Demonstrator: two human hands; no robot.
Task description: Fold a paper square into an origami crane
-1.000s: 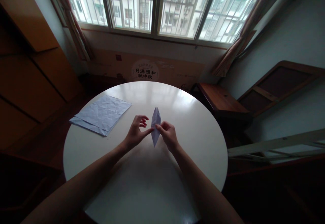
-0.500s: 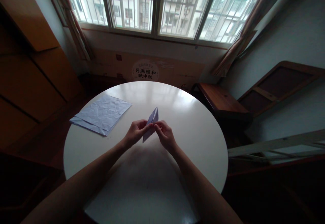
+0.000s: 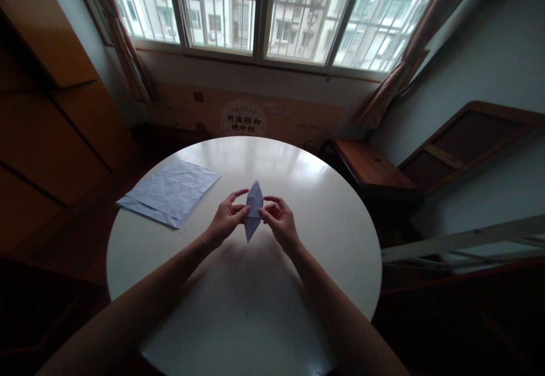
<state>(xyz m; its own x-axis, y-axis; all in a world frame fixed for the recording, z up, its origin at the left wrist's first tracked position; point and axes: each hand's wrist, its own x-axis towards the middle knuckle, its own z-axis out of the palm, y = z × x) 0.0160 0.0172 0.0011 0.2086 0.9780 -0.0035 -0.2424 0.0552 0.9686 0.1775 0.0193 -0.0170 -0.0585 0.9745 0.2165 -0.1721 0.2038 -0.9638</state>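
A small folded paper (image 3: 254,208), pale bluish and pointed at top and bottom like a long diamond, is held up over the white round table (image 3: 340,239). My left hand (image 3: 227,217) pinches its left edge, thumb on the near face and index finger reaching toward its upper part. On the opposite side, my right hand (image 3: 279,221) grips the right edge between thumb and fingers. A crease runs across the paper's middle. Farther left on the table lie creased paper sheets (image 3: 174,191), stacked and partly over the table's edge.
Barred windows (image 3: 259,12) fill the far wall, with a printed banner (image 3: 293,117) below them. A wooden bench (image 3: 370,166) stands beyond the table at the right, and wooden cabinets (image 3: 55,120) are at the left.
The folded paper has turned from a slanted, edge-on pose to nearly upright with its broad face toward me. My hands have moved slightly apart, to its two sides.
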